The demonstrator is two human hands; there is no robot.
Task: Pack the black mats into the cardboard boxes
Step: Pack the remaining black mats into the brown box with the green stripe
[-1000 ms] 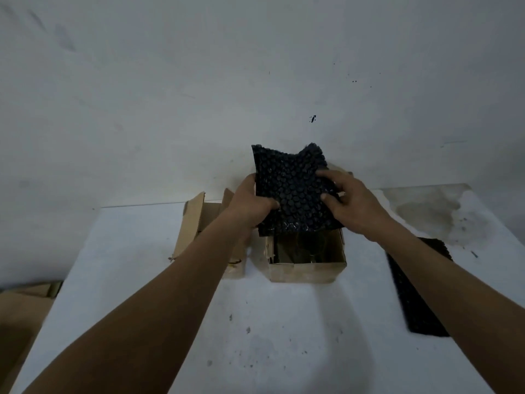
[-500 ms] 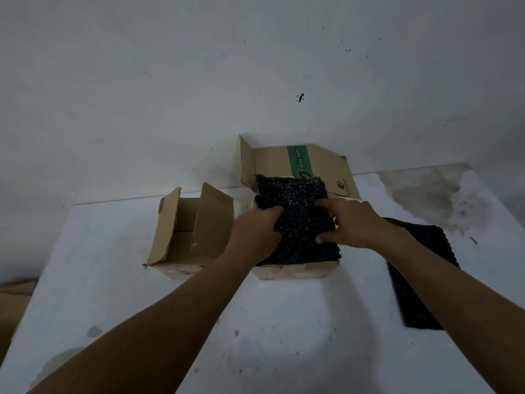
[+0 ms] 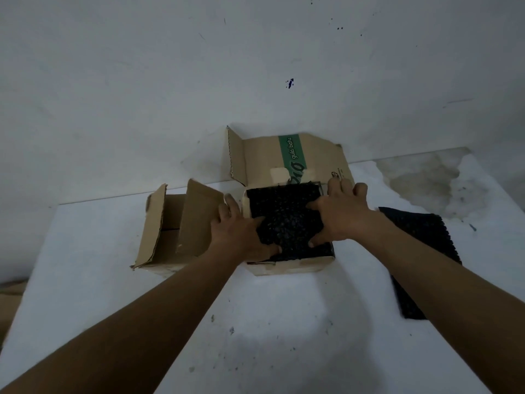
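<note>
A: Where is the black mat [image 3: 284, 211] right now?

B: It lies inside the cardboard box [image 3: 289, 267] straight in front of you, bumpy face up. It fills the open top almost from wall to wall.

A: And my hands?

B: Your left hand [image 3: 241, 231] is flat and spread. Its thumb presses the near left part of the mat, and its fingers reach over the box's left rim. Your right hand [image 3: 343, 214] is spread as well, palm down on the mat's right side, with the thumb toward the near right corner and the fingertips up by the far right rim. Both press with straight fingers.

A: What stands behind the box?

B: Its far flap [image 3: 255, 157] stands upright against the white wall [image 3: 170, 81]. The flap carries a green band [image 3: 292, 152] that reads "gula batu".

A: What else is on the table [image 3: 270, 322]?

B: You have 2 more things there. A second cardboard box [image 3: 170, 223] stands just left of the first with its flaps up; I cannot tell whether the 2 boxes touch. A second black mat [image 3: 420, 231] lies flat on the table to the right of the box. A dark stain [image 3: 426, 177] marks the table's far right corner.
</note>
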